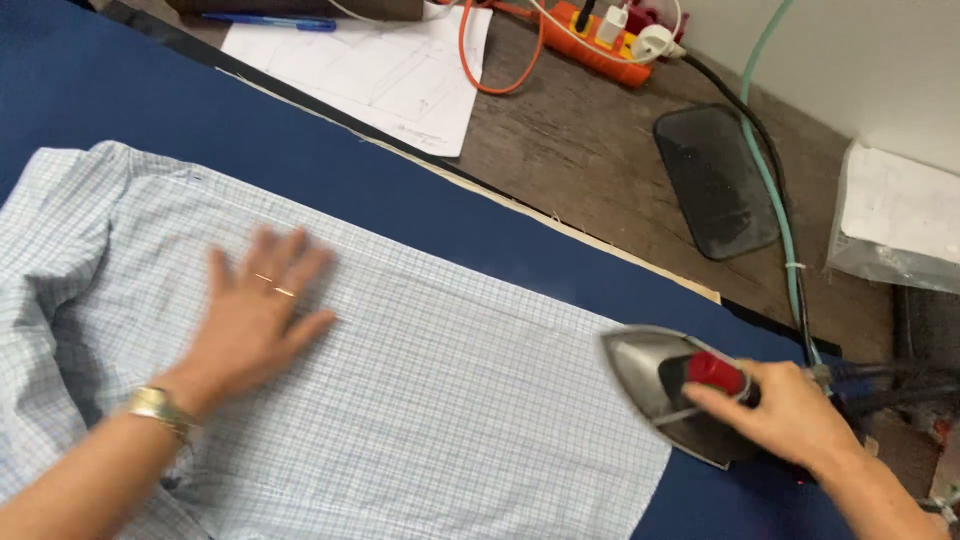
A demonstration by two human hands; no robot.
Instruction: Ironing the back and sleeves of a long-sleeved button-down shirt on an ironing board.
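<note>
Your left hand (255,310) lies flat on the checked shirt (420,400), palm down, fingers spread wide and holding nothing; a gold watch (160,408) sits on that wrist. The shirt is spread over the dark blue ironing cloth (400,200), occupying the near left and centre of the view, its right edge just under the tip of the steam iron (665,385).

Your right hand (790,410) is wrapped around the iron's handle, fingers closed on it, thumb near the red knob (715,372). The iron rests sole down, its nose on the shirt's right edge and its heel over the blue cloth.

Beyond the cloth's edge: bare wooden tabletop (590,150), with a dark iron rest pad (715,180) lying flat and a green hose (770,170) running beside it. Farther back, a sheet of paper with a line drawing (380,70), a blue pen (270,20) and an orange power strip (590,35) with plugs in it. Far right, a white wrapped bundle (900,215).
</note>
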